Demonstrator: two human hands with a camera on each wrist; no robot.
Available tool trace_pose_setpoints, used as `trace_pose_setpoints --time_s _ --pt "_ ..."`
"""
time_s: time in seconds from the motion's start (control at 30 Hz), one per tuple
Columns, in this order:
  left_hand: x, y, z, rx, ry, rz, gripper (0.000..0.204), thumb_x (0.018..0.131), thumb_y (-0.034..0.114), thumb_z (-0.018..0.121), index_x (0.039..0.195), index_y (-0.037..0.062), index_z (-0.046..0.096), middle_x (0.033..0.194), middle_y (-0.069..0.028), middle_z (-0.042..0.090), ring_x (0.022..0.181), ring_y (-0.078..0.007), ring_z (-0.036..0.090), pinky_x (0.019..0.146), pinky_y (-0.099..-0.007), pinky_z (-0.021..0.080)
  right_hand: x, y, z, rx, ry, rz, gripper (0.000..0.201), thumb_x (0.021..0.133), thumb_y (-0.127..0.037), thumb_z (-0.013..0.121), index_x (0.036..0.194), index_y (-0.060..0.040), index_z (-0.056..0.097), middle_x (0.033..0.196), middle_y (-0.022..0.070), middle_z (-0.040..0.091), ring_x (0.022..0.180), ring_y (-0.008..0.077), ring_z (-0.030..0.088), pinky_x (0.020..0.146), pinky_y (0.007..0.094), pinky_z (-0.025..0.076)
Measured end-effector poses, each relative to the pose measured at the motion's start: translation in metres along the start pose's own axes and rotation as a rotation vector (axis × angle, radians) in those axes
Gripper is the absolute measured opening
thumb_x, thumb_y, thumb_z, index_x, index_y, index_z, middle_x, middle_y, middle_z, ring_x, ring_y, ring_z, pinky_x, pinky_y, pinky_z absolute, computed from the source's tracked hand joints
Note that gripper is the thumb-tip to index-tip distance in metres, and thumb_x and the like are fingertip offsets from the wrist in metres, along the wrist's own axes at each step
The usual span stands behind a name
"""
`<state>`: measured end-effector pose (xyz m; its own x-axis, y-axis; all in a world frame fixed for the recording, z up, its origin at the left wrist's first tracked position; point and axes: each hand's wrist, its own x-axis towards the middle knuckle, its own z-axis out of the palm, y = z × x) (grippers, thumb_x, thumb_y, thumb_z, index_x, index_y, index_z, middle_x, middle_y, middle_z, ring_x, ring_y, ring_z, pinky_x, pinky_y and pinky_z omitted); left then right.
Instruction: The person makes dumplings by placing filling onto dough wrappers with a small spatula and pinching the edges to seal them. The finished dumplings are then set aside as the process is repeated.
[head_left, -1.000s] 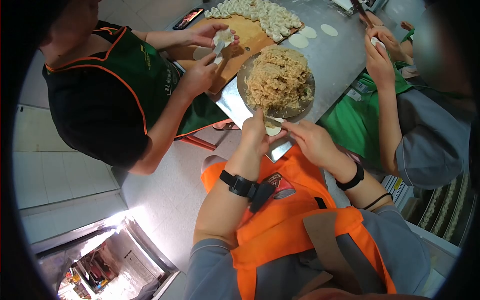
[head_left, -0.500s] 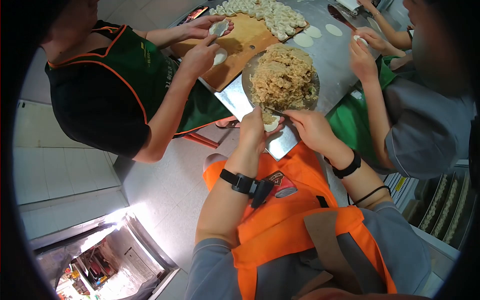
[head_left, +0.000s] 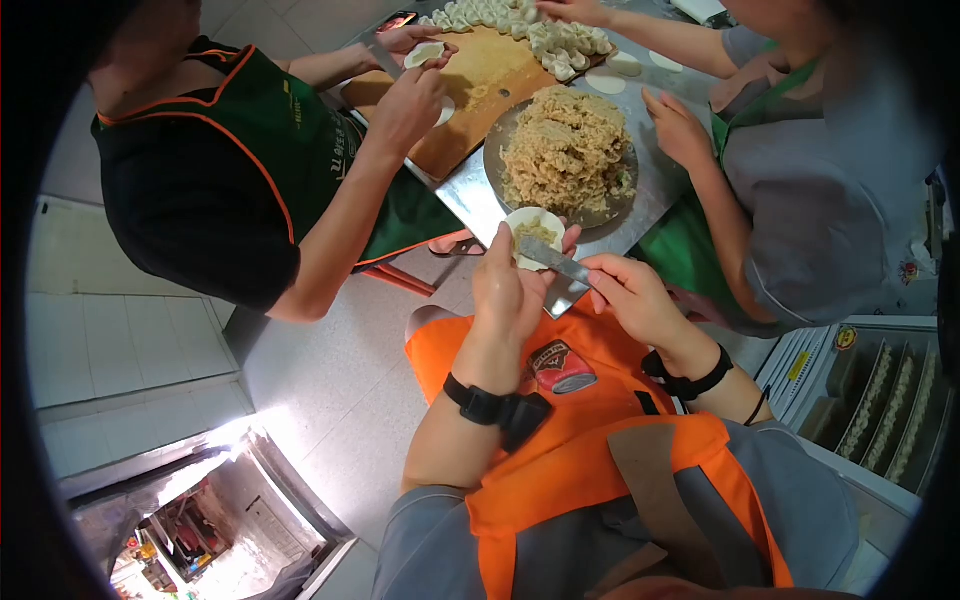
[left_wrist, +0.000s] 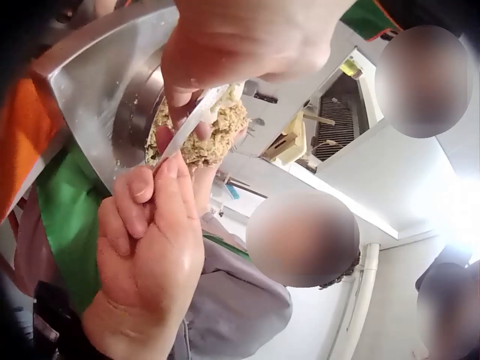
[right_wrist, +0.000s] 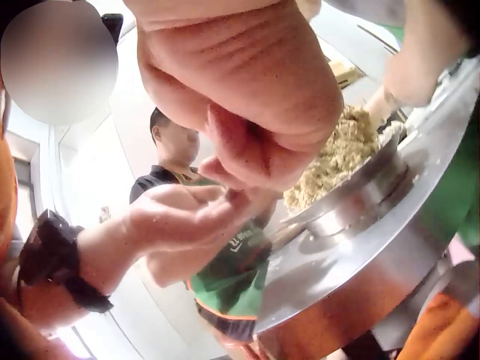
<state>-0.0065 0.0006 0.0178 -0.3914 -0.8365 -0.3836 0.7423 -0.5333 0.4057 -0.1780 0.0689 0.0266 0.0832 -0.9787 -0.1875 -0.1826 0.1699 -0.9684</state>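
Note:
My left hand (head_left: 508, 290) holds a round white wrapper (head_left: 522, 262) on its cupped fingers, the thumb at its near edge. Pale filling (head_left: 537, 233) lies in the wrapper's middle. My right hand (head_left: 640, 308) grips a flat metal spatula (head_left: 556, 262), whose blade touches the filling. From the left wrist view, my left hand (left_wrist: 251, 37) hangs over the spatula (left_wrist: 191, 124), pinched by my right hand (left_wrist: 154, 251). In the right wrist view, my right hand (right_wrist: 244, 97) hides the spatula; my left hand (right_wrist: 176, 217) is below it.
A bowl heaped with filling (head_left: 565, 150) stands just beyond my hands. Behind it are a wooden board (head_left: 480, 75), rows of dumplings (head_left: 560, 45) and loose wrappers (head_left: 606, 80). People work at left (head_left: 200, 190) and right (head_left: 820, 190).
The wrapper has come nearer me and now faces up, with the spatula blade over it. The person at right has stretched an arm to the dumplings; the one at left has shifted their tool.

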Motion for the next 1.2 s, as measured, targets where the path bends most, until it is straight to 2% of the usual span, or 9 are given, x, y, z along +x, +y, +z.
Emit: trace_pose_setpoints --time_s 0.17,0.27,0.3,0.4,0.5,0.6,0.83,1.1,1.2 --pt "-0.004 0.002 -0.007 0.005 0.041 0.084 0.046 0.108 0.032 0.03 0.131 -0.0056 0.045 0.126 -0.0238 0.058 0.119 -0.0394 0.058 0.102 -0.0482 0.046 -0.004 -0.004 -0.011 -0.194 0.081 -0.15 0.022 0.095 -0.007 0.056 0.114 -0.0031 0.067 0.073 0.0077 0.06 0.066 0.0165 0.059 0.061 0.032 0.047" --pt "-0.009 -0.002 -0.007 0.014 -0.004 0.051 0.045 0.108 0.03 0.03 0.13 -0.0055 0.045 0.123 -0.023 0.059 0.116 -0.0385 0.06 0.1 -0.0476 0.048 -0.002 -0.019 -0.004 -0.704 0.305 -0.54 0.025 0.09 -0.007 0.061 0.114 -0.0075 0.069 0.078 0.0103 0.058 0.069 0.0262 0.059 0.06 0.0383 0.046" --pt "-0.009 -0.003 -0.006 0.017 -0.031 0.038 0.045 0.108 0.031 0.031 0.13 -0.0056 0.045 0.123 -0.023 0.06 0.116 -0.0386 0.06 0.101 -0.0479 0.048 -0.002 -0.016 -0.002 -0.768 0.257 -0.523 0.03 0.086 -0.007 0.064 0.115 -0.0114 0.07 0.08 0.0125 0.056 0.072 0.0339 0.057 0.061 0.0429 0.046" --pt "-0.004 -0.007 -0.018 0.051 0.046 0.071 0.044 0.108 0.031 0.03 0.127 -0.0054 0.046 0.12 -0.0228 0.061 0.112 -0.0384 0.063 0.099 -0.0472 0.051 -0.001 -0.007 -0.005 -0.841 0.172 -0.513 0.027 0.086 -0.007 0.064 0.112 -0.0109 0.07 0.08 0.013 0.058 0.073 0.0345 0.058 0.063 0.0438 0.047" --pt "0.005 -0.008 -0.034 0.106 0.247 0.081 0.042 0.108 0.031 0.032 0.123 -0.0048 0.048 0.116 -0.0221 0.062 0.105 -0.0383 0.066 0.09 -0.0449 0.057 0.012 -0.001 -0.013 -0.811 0.307 -0.519 0.023 0.086 -0.008 0.063 0.108 -0.0098 0.069 0.082 0.0144 0.06 0.076 0.0364 0.061 0.065 0.0451 0.048" --pt "0.019 -0.012 -0.033 0.159 0.252 -0.018 0.039 0.108 0.03 0.034 0.119 -0.0038 0.05 0.11 -0.0205 0.064 0.097 -0.0345 0.069 0.079 -0.0421 0.061 0.031 0.01 -0.019 -0.82 0.343 -0.461 0.02 0.086 -0.008 0.063 0.105 -0.0089 0.069 0.082 0.0153 0.062 0.078 0.0376 0.062 0.066 0.0457 0.048" --pt "0.033 -0.006 -0.015 0.359 0.19 -0.032 0.038 0.107 0.024 0.036 0.122 -0.0069 0.05 0.114 -0.0231 0.062 0.099 -0.0345 0.067 0.08 -0.0468 0.061 0.016 0.007 -0.006 -0.881 0.19 -0.424 0.024 0.086 -0.008 0.061 0.109 -0.0093 0.068 0.086 0.0156 0.061 0.081 0.0376 0.061 0.066 0.0468 0.048" --pt "0.002 -0.019 -0.019 0.046 0.031 -0.018 0.039 0.107 0.03 0.035 0.119 -0.002 0.054 0.11 -0.0169 0.065 0.097 -0.0259 0.067 0.082 -0.0402 0.058 0.016 -0.008 -0.001 -0.636 0.187 -0.638 0.027 0.081 0.001 0.062 0.107 -0.0077 0.058 0.091 0.0147 0.059 0.083 0.0361 0.062 0.068 0.0443 0.05" --pt "-0.009 -0.027 -0.013 0.19 0.049 0.083 0.042 0.108 0.032 0.034 0.12 -0.0024 0.053 0.109 -0.0157 0.063 0.098 -0.0237 0.065 0.079 -0.0381 0.058 0.018 -0.014 -0.005 -0.608 0.093 -0.649 0.022 0.079 0.003 0.066 0.098 -0.0048 0.059 0.096 0.0129 0.058 0.082 0.0334 0.062 0.069 0.0406 0.05"
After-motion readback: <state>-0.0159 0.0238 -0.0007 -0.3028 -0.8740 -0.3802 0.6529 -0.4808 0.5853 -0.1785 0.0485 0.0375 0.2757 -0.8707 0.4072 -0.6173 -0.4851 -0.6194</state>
